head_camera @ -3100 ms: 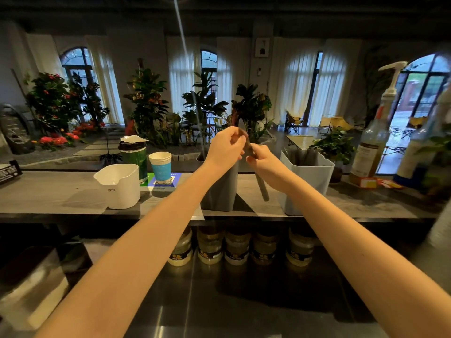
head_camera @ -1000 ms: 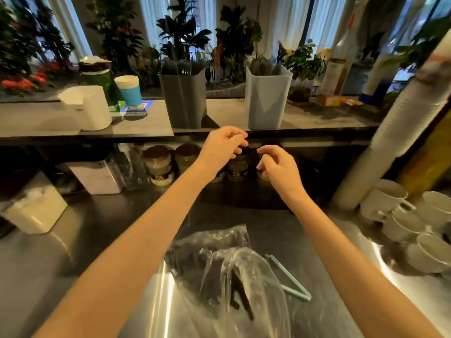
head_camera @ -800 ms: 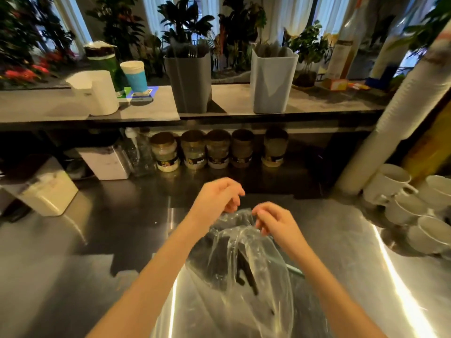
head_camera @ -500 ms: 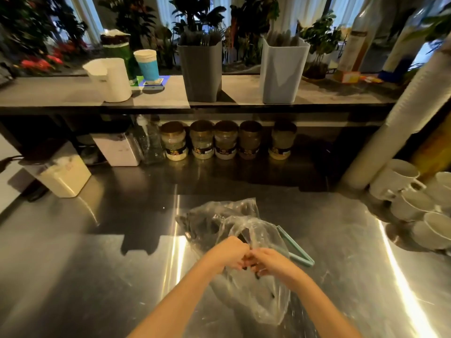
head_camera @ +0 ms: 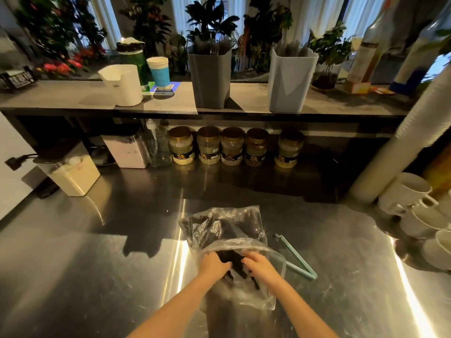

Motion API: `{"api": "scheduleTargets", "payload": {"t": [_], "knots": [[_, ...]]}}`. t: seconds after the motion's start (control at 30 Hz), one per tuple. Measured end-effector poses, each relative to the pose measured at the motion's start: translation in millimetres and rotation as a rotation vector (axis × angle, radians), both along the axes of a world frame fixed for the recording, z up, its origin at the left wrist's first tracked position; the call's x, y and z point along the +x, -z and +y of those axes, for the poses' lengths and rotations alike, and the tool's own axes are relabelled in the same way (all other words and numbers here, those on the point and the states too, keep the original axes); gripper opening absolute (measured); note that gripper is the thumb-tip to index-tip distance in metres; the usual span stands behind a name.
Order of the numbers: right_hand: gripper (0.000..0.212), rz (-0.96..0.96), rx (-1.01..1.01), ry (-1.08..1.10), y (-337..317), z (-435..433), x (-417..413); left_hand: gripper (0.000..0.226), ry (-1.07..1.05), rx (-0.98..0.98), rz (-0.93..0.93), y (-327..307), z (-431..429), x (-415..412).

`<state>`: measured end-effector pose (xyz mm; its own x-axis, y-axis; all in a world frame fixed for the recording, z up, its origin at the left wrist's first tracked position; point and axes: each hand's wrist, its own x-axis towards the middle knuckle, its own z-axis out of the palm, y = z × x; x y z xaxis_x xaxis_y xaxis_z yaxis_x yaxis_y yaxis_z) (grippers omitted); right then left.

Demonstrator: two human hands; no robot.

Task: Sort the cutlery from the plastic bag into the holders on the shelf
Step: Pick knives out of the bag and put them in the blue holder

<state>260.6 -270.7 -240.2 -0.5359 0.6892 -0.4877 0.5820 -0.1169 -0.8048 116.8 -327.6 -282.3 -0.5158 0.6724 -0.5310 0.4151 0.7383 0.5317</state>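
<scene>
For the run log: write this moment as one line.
left hand, right hand: in plastic bag mouth, grip unclear | cutlery: dark, inside bag | grey holder, pale blue holder: on shelf

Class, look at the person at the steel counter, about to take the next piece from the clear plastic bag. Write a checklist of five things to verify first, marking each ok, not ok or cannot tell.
1. Clear plastic bag mouth open: ok, both hands reach in.
2. Dark cutlery in the bag: ok, many pieces show.
3. Left hand or right hand gripping a single piece: cannot tell, fingertips hidden.
4. Dark grey plastic holder and pale blue plastic holder upright on the grey shelf: ok.
5. Teal bag clip out of the way: ok, on the steel counter, right of the bag.
</scene>
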Motion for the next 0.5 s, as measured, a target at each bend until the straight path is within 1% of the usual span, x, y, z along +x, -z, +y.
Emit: {"api": "scheduleTargets", "payload": {"t": [0.07, 0.1, 0.23, 0.33, 0.43, 0.5], "knots": [[0.033, -0.011, 0.028, -0.021, 4.6, 0.0, 0.6, 0.037, -0.072, -0.013, 0.005, -0.4, 5.7, 2.6], [0.034, -0.015, 0.052, -0.035, 7.2, 0.3, 0.2, 0.039, -0.107, -0.022, 0.028, 2.9, 6.6, 2.7], [0.036, -0.074, 0.143, -0.150, 18.6, 5.0, -8.0, 0.063, -0.256, -0.023, 0.065, 13.9, 2.7, 6.3], [0.041, -0.113, 0.142, -0.282, 28.4, 5.0, -13.9, 0.063, -0.281, -0.013, 0.026, 11.2, -3.6, 11.9], [0.050, -0.150, 0.129, -0.378, 36.2, 2.4, -17.6, 0.075, -0.314, 0.055, 0.064, 13.3, -6.3, 12.1], [0.056, -0.176, 0.155, -0.435, 40.9, 0.2, -19.3, 0.072, -0.316, 0.044, 0.072, 13.9, -7.7, 12.6]]}}
